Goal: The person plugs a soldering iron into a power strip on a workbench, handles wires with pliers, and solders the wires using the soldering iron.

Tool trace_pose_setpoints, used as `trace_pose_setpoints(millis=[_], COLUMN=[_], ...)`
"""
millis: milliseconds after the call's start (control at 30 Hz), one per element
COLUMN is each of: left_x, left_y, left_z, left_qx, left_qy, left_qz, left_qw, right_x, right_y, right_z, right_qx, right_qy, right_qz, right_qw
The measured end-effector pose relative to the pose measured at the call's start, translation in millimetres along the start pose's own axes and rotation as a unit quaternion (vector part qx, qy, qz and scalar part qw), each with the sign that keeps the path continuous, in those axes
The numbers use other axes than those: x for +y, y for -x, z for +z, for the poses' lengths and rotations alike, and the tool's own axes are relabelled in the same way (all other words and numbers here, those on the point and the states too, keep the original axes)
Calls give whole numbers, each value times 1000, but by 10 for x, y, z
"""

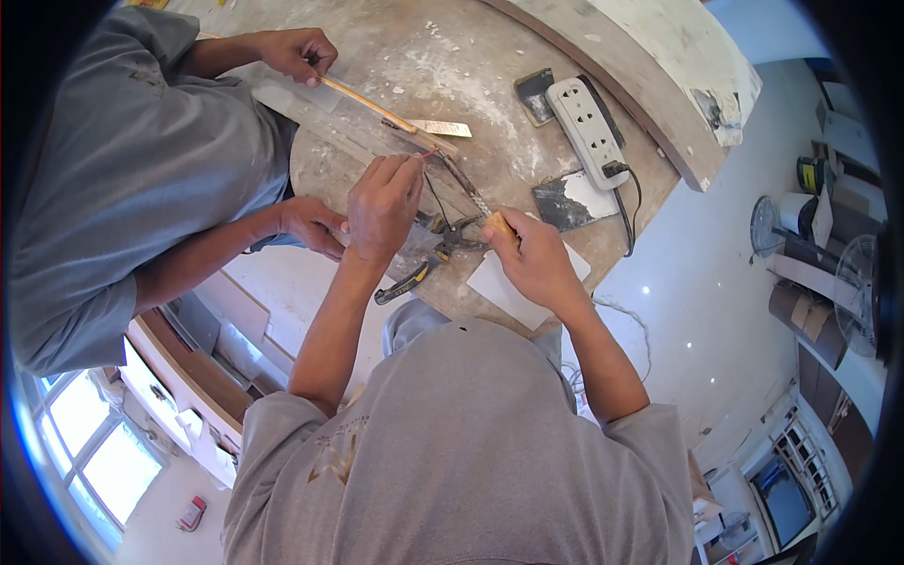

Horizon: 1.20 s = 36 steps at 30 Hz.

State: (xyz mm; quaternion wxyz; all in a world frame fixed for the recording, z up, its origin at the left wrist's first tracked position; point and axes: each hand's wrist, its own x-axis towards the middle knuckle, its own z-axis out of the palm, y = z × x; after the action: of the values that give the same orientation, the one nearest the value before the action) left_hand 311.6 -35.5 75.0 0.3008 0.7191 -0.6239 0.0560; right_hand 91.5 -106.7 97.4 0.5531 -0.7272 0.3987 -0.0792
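My right hand (532,259) is closed round the wooden handle of a soldering iron (461,179), whose shaft points up and left. My left hand (384,207) is pinched near a thin red wire (429,153) beside the iron's tip. A long thin wooden strip (367,104) runs from a co-worker's hand (299,55) towards that tip. Pliers with black and yellow handles (414,278) lie below, between my hands. A small label-like card (443,128) rests by the strip's end. Under my right wrist is a white sheet (513,294).
A white power strip (586,132) with a black plug stands on the dusty table (424,56), beside dark pads (535,96). A large curved board (621,66) lies along the far edge. The co-worker (141,188) is close at the left, with fans (855,282) far right.
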Motion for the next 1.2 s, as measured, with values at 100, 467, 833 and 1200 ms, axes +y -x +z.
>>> trace_pose_setpoints(millis=[100,467,833,1200], left_x=[-2,-11,-40,-52], left_y=[-1,-12,10,-8], left_z=[-2,-2,22,5], left_qx=[-4,-18,-13,-19], left_qy=[2,3,15,4], left_qz=[3,-4,0,13], left_qw=[1000,1000,1000,1000], right_x=[-13,-65,-82,-77], right_y=[-2,8,3,5], right_z=[-6,-21,-20,-9], right_qx=[0,-6,-21,-12], right_qy=[0,14,46,47], right_qz=[-3,1,11,3], right_qw=[1000,1000,999,999])
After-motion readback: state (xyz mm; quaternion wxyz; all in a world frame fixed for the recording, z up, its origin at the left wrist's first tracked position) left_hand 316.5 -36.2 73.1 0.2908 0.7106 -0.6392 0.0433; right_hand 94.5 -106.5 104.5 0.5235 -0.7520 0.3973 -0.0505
